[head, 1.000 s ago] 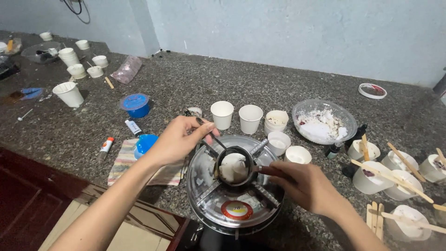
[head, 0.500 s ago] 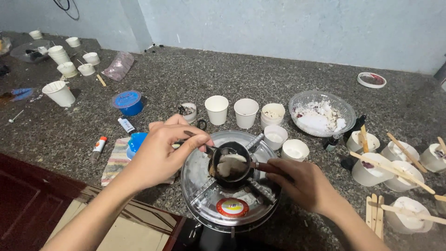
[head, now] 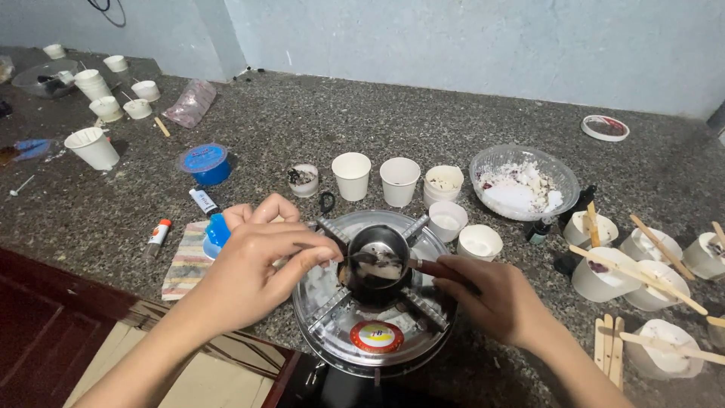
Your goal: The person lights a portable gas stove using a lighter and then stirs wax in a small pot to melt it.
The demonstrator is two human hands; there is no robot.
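Small dark metal pot seated at the centre of a round steel burner, on the crossed supports, at the near edge of a speckled stone counter. The pot holds a partly melted charge: a pale solid lump sits in darker liquid, so melting appears begun but not finished. The person's right hand is closed around the pot's handle, steadying it. The left hand has its fingers pinched together on a thin stirring tool whose tip dips into the pot. Behind the burner stand empty white paper cups; beside them, a clear bowl of white flakes. To the right, several filled white cups carry wooden sticks laid across their rims, suggesting earlier pours already set aside, while the empty cups remain to be filled. Left of the burner lie a striped cloth and a blue-lidded tub.
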